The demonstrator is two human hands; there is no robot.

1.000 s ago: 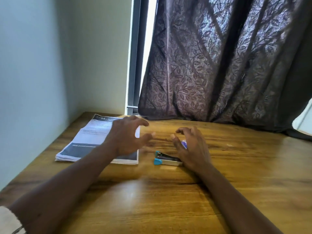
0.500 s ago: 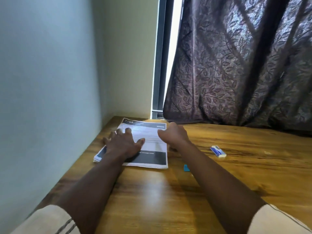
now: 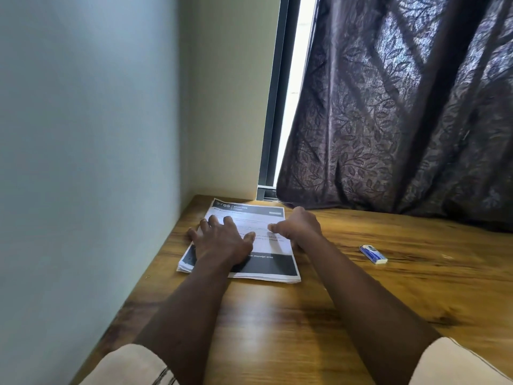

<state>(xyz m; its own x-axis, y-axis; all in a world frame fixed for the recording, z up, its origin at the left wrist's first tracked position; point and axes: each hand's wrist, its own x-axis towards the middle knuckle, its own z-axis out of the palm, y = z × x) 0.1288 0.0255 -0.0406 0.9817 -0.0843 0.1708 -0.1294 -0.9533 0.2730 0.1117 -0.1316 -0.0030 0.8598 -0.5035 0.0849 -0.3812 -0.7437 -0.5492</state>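
Both hands are now resting on the papers, having come away from the stapler they were closing on a second ago; the stapler itself is not showing at this moment. Nearest the camera, two pale sleeves (image 3: 130,365) are framing the forearms stretching out over the wooden worktop (image 3: 277,315). Further out, the left hand (image 3: 222,240) is lying flat with fingers spread, pressing down on the papers (image 3: 266,266), a stack sitting in the worktop's far left corner, close to the wall (image 3: 83,162). The right hand (image 3: 297,229) is curling round the stack's right edge, thumb on top and fingers tucked beneath, apparently pinching the sheets. The person seems to be steadying the stack and taking hold of it. The next move is likely calling for a firm pinch before lifting, with the flat hand keeping the sheets from fanning. Off to the right, well apart, a small box (image 3: 373,254) is lying on the wood. Beyond, a dark curtain (image 3: 402,120) is hanging.
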